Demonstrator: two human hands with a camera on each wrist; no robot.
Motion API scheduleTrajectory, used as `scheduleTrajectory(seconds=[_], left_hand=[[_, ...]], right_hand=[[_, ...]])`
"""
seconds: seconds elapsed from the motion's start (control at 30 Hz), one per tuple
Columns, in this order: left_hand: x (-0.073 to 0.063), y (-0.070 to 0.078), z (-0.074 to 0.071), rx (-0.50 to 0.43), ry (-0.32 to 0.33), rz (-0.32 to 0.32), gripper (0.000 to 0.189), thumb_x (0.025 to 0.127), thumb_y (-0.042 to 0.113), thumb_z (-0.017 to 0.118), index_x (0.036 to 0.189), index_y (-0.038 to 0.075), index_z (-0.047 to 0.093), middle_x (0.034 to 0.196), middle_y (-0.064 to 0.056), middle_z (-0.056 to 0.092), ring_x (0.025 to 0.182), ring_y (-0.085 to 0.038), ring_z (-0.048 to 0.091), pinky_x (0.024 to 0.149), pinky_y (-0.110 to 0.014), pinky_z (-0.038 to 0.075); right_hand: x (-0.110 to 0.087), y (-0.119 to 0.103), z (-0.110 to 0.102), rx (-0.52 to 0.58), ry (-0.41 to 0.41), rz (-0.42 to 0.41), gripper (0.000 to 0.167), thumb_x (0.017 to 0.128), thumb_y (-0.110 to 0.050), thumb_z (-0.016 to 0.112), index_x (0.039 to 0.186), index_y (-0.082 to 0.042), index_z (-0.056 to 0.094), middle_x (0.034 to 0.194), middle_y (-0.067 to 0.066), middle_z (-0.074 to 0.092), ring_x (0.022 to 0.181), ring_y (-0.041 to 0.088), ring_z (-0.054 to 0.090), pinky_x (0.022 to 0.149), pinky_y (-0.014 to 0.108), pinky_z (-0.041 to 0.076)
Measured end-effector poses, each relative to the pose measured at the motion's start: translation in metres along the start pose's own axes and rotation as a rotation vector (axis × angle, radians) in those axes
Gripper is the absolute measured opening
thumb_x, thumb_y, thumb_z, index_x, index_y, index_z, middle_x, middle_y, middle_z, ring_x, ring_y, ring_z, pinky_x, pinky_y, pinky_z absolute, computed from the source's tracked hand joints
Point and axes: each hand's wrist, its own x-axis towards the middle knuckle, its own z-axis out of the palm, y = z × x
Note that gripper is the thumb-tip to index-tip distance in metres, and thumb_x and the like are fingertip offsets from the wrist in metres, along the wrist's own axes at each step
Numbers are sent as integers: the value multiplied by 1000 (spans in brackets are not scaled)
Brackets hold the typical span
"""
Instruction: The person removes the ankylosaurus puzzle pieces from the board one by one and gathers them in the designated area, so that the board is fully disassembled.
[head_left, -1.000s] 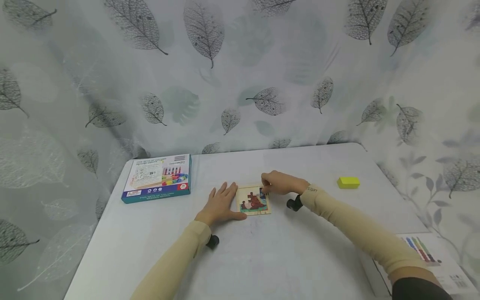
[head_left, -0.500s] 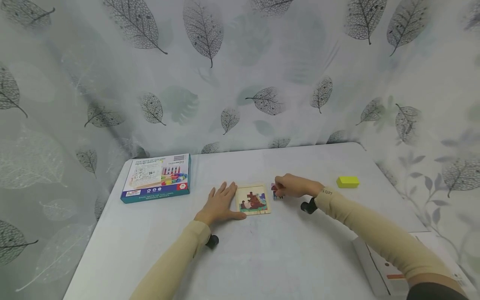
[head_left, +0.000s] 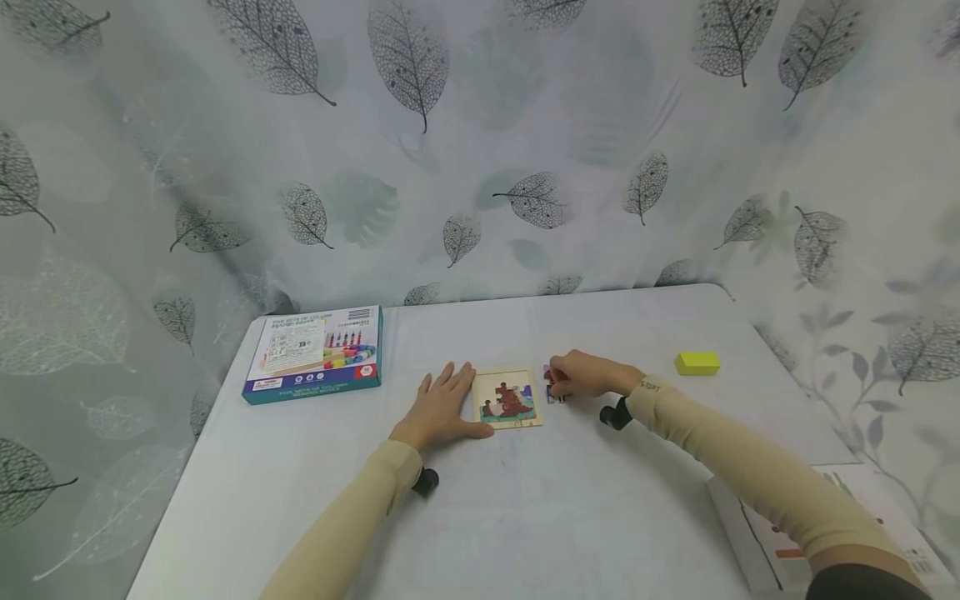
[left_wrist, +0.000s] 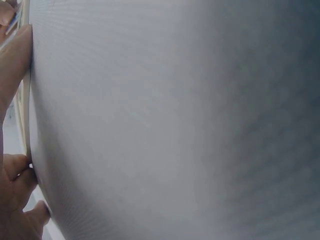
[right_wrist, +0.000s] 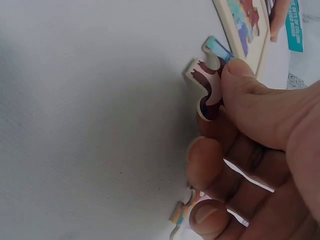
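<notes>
A small square wooden jigsaw puzzle tray [head_left: 537, 398], partly filled with brown and coloured pieces, lies mid-table. My left hand [head_left: 437, 410] rests at its left side with fingers spread; the index fingertip and thumb touch its edge. To the right of the tray, my right hand [head_left: 587, 372] pinches a puzzle piece [right_wrist: 213, 94] marked in pink and dark red, between thumb and fingers. A blue-topped puzzle piece [right_wrist: 216, 47] shows just beyond it in the right wrist view. Another colourful piece [right_wrist: 181, 212] lies under the curled lower fingers, partly hidden.
A flat toy box [head_left: 315, 357] with a teal side lies at the table's back left. A yellow block [head_left: 697, 363] sits to the right. A white box [head_left: 738, 525] stands at the front right, partly beneath my right forearm. A leaf-patterned curtain [head_left: 480, 167] hangs behind the table.
My right hand has moved right, from the tray's upper right corner to the loose pieces beside it, uncovering that corner. My left hand has stayed in place.
</notes>
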Motion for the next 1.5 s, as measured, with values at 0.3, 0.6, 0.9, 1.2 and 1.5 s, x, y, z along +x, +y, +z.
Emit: scheduleTrajectory(seconds=[0.3, 0.6, 0.9, 1.2, 1.5], left_hand=[[0, 0, -1, 4, 0, -2, 117, 75, 71, 73, 162, 13, 19, 169, -4, 22, 160, -29, 11, 128, -60, 8], [0, 0, -2, 1, -8, -5, 117, 75, 71, 73, 162, 14, 19, 170, -3, 21, 160, -29, 10, 128, -60, 7], [1, -1, -1, 12, -8, -4, 119, 75, 72, 73, 162, 13, 18, 170, -4, 21, 160, -29, 10, 128, -61, 8], [3, -2, 1, 6, -2, -1, 118, 75, 72, 73, 162, 14, 19, 170, -4, 21, 160, -30, 10, 128, -61, 8], [1, -2, 0, -1, -3, 4, 118, 75, 72, 73, 162, 14, 19, 169, -4, 22, 160, -29, 11, 128, -61, 7]], right_hand=[[5, 2, 2, -66, 11, 25, 23, 97, -29, 67, 84, -12, 58, 76, 0, 60, 68, 11, 49, 62, 24, 41], [9, -3, -1, -112, 6, 58, 24, 95, -29, 70, 85, -11, 58, 77, 0, 61, 69, 11, 50, 62, 23, 42], [10, -7, -2, -116, 12, 48, 24, 95, -25, 71, 82, -11, 56, 79, 1, 63, 67, 11, 50, 62, 23, 40], [16, -12, 0, -154, 4, 58, 18, 93, -22, 73, 87, -12, 58, 85, 1, 65, 70, 11, 52, 65, 24, 42], [17, -23, -2, -183, 28, 28, 17, 91, -15, 74, 86, -12, 57, 77, -1, 59, 70, 12, 51, 63, 25, 41]])
